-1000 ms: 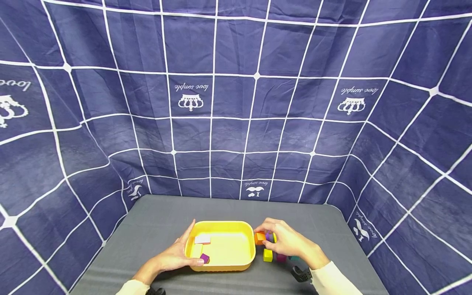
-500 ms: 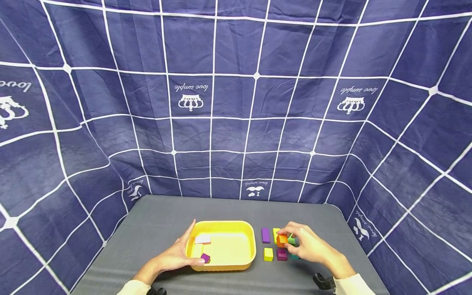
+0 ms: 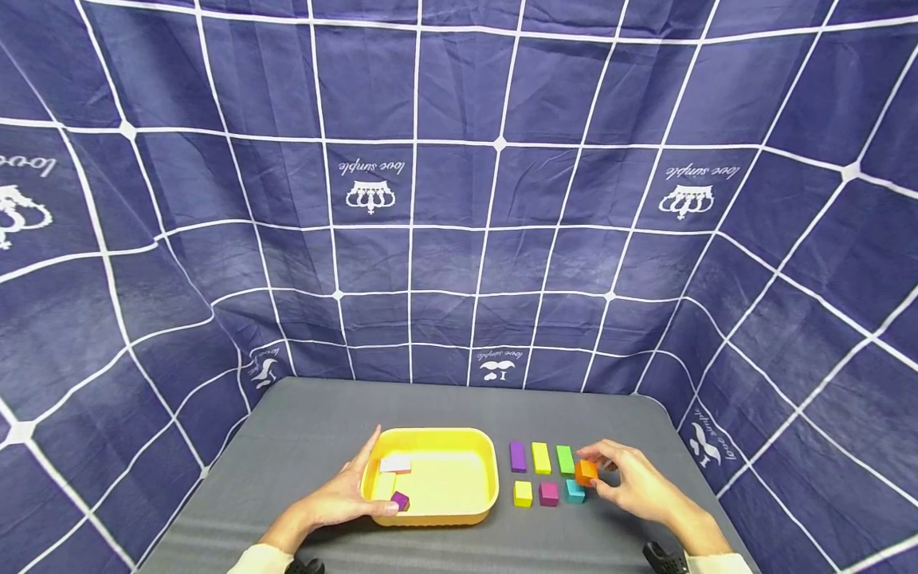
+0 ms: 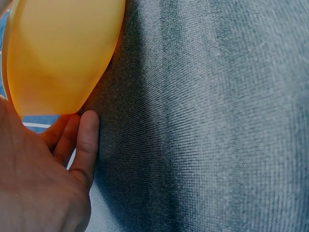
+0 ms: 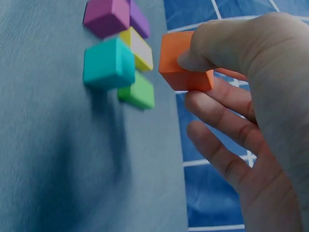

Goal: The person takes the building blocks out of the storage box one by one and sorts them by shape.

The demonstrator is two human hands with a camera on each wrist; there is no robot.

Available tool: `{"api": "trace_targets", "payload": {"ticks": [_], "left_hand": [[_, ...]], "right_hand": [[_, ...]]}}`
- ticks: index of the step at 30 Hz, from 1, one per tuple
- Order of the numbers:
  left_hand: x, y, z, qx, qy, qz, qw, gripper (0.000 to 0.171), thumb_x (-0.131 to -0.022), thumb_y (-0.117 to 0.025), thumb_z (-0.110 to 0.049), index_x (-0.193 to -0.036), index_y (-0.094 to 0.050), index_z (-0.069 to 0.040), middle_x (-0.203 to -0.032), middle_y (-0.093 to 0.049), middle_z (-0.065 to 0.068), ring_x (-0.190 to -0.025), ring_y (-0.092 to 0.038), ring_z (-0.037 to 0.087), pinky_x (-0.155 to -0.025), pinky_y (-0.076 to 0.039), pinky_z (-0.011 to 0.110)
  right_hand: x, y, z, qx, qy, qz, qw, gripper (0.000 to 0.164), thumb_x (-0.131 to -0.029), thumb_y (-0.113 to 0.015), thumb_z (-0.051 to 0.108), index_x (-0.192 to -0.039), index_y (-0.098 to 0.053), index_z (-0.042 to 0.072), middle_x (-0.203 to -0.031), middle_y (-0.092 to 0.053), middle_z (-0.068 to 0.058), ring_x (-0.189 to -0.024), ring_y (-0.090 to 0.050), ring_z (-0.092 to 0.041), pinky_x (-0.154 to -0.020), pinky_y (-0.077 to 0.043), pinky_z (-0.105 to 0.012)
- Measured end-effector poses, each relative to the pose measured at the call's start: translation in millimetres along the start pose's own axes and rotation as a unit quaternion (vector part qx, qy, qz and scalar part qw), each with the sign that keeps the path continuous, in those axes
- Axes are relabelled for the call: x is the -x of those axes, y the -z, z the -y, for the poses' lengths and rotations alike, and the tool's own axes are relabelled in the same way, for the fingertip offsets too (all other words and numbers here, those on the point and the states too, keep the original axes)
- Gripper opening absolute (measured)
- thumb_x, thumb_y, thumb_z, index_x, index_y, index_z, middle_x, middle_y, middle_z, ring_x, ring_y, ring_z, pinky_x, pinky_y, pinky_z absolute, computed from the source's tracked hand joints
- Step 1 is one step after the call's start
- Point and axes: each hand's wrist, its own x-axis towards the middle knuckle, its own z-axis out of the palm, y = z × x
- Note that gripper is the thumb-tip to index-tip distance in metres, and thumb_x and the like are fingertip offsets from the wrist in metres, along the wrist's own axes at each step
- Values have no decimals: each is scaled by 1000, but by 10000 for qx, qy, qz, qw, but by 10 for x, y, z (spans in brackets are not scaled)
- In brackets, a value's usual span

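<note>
An orange cube (image 3: 586,473) is pinched between the thumb and fingers of my right hand (image 3: 634,482), raised off the table in the right wrist view. Beside it on the table are a teal cube (image 5: 108,64) and a green block (image 3: 565,460). My left hand (image 3: 337,494) grips the left end of a yellow tray (image 3: 459,520), its thumb over the front rim and its index finger along the left side. Inside the tray lie a pale pink-white block (image 3: 395,464), a yellow piece (image 3: 386,483) and a purple cube (image 3: 400,501).
Right of the tray, a purple block (image 3: 518,458) and a yellow block (image 3: 541,458) lie in the back row. A yellow cube (image 3: 523,494) and a magenta cube (image 3: 548,494) sit in front. A blue gridded cloth (image 3: 459,263) hangs around the grey table (image 3: 323,406).
My right hand has carried the orange cube rightward from beside the tray, past the other blocks to the row's right end, uncovering them. The left hand stays at the tray.
</note>
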Motion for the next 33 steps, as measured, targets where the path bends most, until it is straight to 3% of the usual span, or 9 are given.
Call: {"api": "trace_targets", "payload": {"ticks": [8,17,33], "left_hand": [[-6,3,-18,-41,-23,8,10000,146,-87,-103,-44,-189,-2,-16,-187,-36,31,-163,-38,67,-127,-37,89],[-11,7,-44,67,2,56,10000,146,-87,-103,-41,-189,-2,-17,-188,-34,30,-163,-38,65,-128,-36,88],[-23,-8,-19,95,70,16,9999,147,-86,-103,-44,-188,-3,-15,-188,-34,30,-163,-38,66,-127,-36,89]], "right_hand": [[202,22,-179,55,-242,-69,9997,46,-80,-98,-6,-120,-82,11,-108,-81,4,-92,-69,0,-72,-62,-27],[358,-48,-292,-176,-825,430,9955,42,-82,-97,-1,-120,-82,10,-109,-81,5,-94,-67,4,-75,-59,-25],[439,-169,-350,-260,-769,376,9960,44,-82,-98,-1,-120,-82,13,-107,-80,7,-92,-67,5,-73,-57,-24]]}}
